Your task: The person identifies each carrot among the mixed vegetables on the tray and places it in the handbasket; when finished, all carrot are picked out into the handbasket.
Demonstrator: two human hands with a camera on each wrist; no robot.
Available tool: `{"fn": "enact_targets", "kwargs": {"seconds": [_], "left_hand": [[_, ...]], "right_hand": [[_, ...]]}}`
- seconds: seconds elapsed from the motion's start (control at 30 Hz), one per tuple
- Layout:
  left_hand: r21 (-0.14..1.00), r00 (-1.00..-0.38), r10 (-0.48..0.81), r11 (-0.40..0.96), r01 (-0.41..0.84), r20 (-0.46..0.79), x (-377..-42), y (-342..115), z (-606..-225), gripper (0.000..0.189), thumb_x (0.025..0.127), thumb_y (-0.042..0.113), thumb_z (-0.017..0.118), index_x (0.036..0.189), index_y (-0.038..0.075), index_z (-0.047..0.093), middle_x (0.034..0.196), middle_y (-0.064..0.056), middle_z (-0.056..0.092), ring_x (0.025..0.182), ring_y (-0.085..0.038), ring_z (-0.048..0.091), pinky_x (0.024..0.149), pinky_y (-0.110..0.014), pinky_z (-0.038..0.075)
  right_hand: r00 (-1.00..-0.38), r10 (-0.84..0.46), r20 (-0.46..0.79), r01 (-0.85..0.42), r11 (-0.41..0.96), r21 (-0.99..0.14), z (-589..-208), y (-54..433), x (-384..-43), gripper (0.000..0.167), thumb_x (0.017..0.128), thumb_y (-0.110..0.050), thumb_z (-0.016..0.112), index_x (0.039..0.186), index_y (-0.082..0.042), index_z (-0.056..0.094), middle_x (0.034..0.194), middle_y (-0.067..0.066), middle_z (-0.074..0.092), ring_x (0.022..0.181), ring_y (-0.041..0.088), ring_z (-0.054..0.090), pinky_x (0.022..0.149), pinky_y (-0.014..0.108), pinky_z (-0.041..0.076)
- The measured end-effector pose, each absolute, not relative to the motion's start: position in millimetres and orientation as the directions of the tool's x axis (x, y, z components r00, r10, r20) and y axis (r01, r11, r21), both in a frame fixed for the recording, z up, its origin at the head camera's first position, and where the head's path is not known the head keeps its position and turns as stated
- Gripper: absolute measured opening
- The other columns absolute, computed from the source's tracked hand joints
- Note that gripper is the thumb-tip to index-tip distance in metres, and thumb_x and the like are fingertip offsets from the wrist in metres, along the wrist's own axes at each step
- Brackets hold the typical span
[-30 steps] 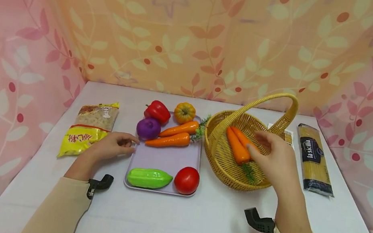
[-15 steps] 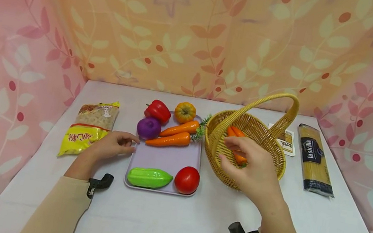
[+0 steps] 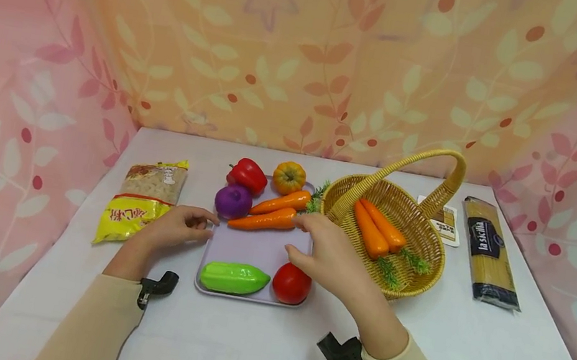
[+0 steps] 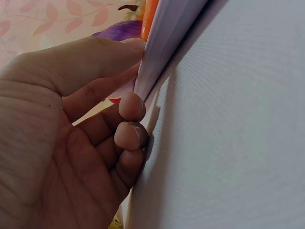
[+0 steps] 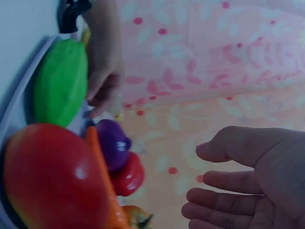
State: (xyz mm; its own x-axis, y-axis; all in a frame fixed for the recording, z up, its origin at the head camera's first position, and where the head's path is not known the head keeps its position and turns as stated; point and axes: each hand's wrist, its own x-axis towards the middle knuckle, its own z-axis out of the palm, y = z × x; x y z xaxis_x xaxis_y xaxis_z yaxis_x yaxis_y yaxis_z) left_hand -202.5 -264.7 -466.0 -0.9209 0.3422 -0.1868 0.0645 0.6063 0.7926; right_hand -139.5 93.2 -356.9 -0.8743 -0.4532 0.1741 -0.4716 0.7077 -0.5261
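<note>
Right hand (image 3: 334, 256) over right side of purple tray (image 3: 255, 247), thumb and fingers wide apart, holding nothing. Fingertips by the thick right end of near tray carrot (image 3: 264, 220); can't tell if touching. Far tray carrot (image 3: 281, 203) just beyond it, roughly parallel, leafy tops toward the basket. Left hand (image 3: 180, 229) at tray's left edge, fingers loosely curled, narrow gap to thumb, nothing gripped; left wrist view has thumb tip at the rim.

Tray, near end: green vegetable (image 3: 234, 278) left, tomato (image 3: 291, 284) right, the latter partly under right hand in head view. Far end: purple onion (image 3: 233, 201) left, red pepper (image 3: 247, 176) behind it, small pumpkin (image 3: 289, 177) to the right.

Wicker basket (image 3: 403, 206) right of tray, handle up, two basket carrots (image 3: 370, 234) inside, side by side, tops near. Yellow bag (image 3: 140, 204) far left on white tabletop (image 3: 261, 352); pasta packet (image 3: 491, 253) far right; small flat pack (image 3: 447, 225) partly behind basket.
</note>
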Motion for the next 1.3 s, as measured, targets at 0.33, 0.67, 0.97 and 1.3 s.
{"fn": "enact_targets", "kwargs": {"seconds": [0.33, 0.67, 0.97, 1.3], "left_hand": [[0.794, -0.922, 0.344, 0.604, 0.074, -0.176, -202.3, -264.4, -466.6, 0.027, 0.095, 0.024, 0.075, 0.121, 0.022, 0.073, 0.092, -0.006, 0.06, 0.088, -0.025, 0.053, 0.073, -0.033, 0.044], [0.788, -0.923, 0.347, 0.61, 0.088, -0.165, -201.7, -263.8, -466.3, 0.026, 0.094, 0.022, 0.076, 0.121, 0.02, 0.074, 0.089, -0.005, 0.06, 0.086, -0.023, 0.053, 0.071, -0.032, 0.044], [0.792, -0.923, 0.347, 0.604, 0.084, -0.166, -201.1, -263.3, -464.8, 0.027, 0.094, 0.021, 0.076, 0.12, 0.02, 0.074, 0.09, -0.005, 0.059, 0.087, -0.024, 0.053, 0.072, -0.033, 0.044], [0.79, -0.925, 0.349, 0.606, 0.096, -0.154, -201.1, -263.3, -466.4, 0.027, 0.094, 0.02, 0.075, 0.121, 0.019, 0.074, 0.089, -0.005, 0.059, 0.086, -0.023, 0.053, 0.071, -0.032, 0.043]], "right_hand": [[-0.878, -0.478, 0.023, -0.407, 0.721, -0.561, -394.9, 67.4, -181.9, 0.068, 0.091, -0.025, 0.078, 0.148, -0.003, 0.05, 0.145, 0.014, 0.051, 0.128, 0.03, 0.053, 0.109, 0.047, 0.042], [-0.91, -0.408, -0.077, -0.3, 0.774, -0.558, -413.5, 58.0, -205.8, 0.077, 0.093, -0.015, 0.076, 0.156, -0.001, 0.036, 0.156, 0.019, 0.039, 0.143, 0.035, 0.04, 0.117, 0.049, 0.031], [-0.93, -0.362, -0.057, -0.289, 0.821, -0.492, -418.5, 55.2, -209.0, 0.056, 0.09, -0.003, 0.073, 0.144, 0.0, 0.055, 0.144, 0.019, 0.054, 0.134, 0.033, 0.049, 0.114, 0.046, 0.035], [-0.925, -0.38, -0.001, -0.346, 0.845, -0.408, -417.2, 53.5, -200.1, 0.035, 0.088, 0.0, 0.075, 0.122, -0.005, 0.072, 0.12, 0.01, 0.067, 0.111, 0.028, 0.063, 0.101, 0.043, 0.047]]}}
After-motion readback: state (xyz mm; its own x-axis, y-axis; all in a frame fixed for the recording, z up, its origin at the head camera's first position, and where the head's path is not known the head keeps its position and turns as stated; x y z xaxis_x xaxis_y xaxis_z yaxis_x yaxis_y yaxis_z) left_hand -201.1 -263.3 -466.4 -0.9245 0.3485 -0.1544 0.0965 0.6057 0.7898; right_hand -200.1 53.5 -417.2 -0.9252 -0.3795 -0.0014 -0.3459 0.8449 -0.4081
